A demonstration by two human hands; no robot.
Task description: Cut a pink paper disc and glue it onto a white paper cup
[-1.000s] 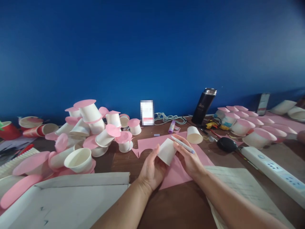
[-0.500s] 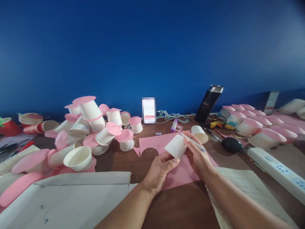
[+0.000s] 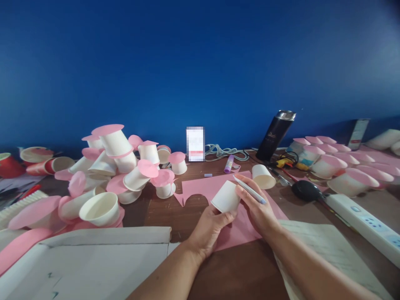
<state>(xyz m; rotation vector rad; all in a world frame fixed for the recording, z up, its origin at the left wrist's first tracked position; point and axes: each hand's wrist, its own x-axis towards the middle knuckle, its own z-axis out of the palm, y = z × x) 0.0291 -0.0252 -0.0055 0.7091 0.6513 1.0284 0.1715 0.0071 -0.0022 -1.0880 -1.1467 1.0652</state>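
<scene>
My left hand is closed on a white paper cup, which is tilted above a sheet of pink paper with a round piece cut out of its edge. In my right hand is a slim white pen, and the fingers of that hand also touch the cup's side. A second white paper cup lies just beyond the right hand. Behind the pink sheet are a purple glue stick and a small pen cap.
White cups with pink paper discs are heaped at the left, and more stand in rows at the right. A black flask leans by the wall. A power strip, an open white box and a written-on sheet lie nearer.
Both hands, with the cup and pen, have shifted slightly left and down. The cup has turned a little in my grasp. Other things stay where they were.
</scene>
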